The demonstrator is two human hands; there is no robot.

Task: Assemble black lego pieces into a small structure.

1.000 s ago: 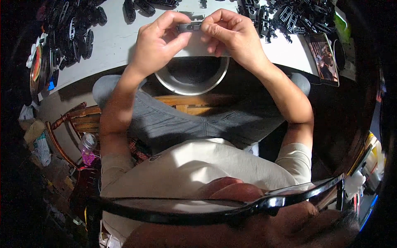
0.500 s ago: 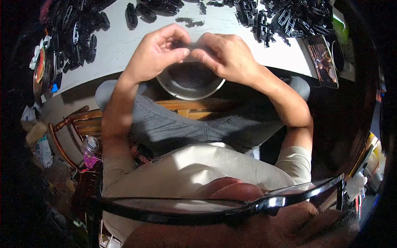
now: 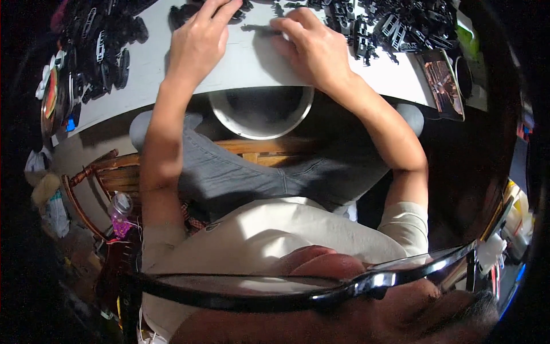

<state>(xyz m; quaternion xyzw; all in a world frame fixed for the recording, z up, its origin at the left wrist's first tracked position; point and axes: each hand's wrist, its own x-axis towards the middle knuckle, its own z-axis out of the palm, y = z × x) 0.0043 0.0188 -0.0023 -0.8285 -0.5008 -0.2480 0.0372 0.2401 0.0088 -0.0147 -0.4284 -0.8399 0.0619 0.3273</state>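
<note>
Wider gap now between left hand (image 3: 199, 49) and right hand (image 3: 314, 49); black parts (image 3: 180, 17) part-hidden

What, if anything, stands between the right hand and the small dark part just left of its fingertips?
Nothing visible: the small dark part lies on the white table beside the right hand; whether they touch is unclear.

Light is thrown back by the smooth, metallic-looking rim of a round basin (image 3: 262, 137). Beyond the basin, a smooth white tabletop (image 3: 246, 66) is strewn with plastic-looking black pieces (image 3: 395, 31), their dark surfaces broken by glossy highlights. Just on its near side, varnished-looking wooden slats (image 3: 269, 145) are seen, followed by matt grey denim trousers (image 3: 229, 178) and a softly creased, matt pale cloth shirt (image 3: 298, 223). Farthest toward the viewer from the basin, bright reflections are carried by a polished black spectacle frame (image 3: 229, 300).
</note>
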